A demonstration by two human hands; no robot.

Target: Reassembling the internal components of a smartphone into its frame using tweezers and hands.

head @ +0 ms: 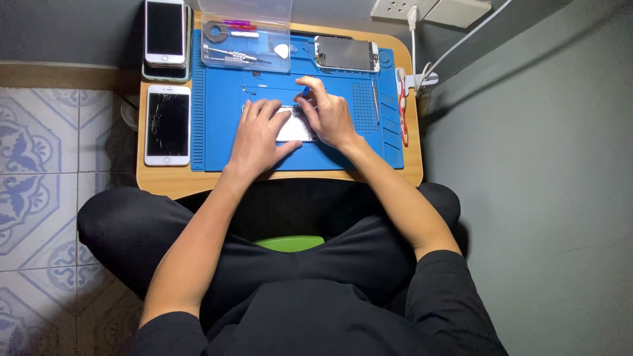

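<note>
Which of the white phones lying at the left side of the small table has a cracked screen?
The white phone lying alone on the bare wood, nearest the person, beside the blue mat: cracks cross its dark screen. The phone farther away, atop a stack, shows none.
</note>
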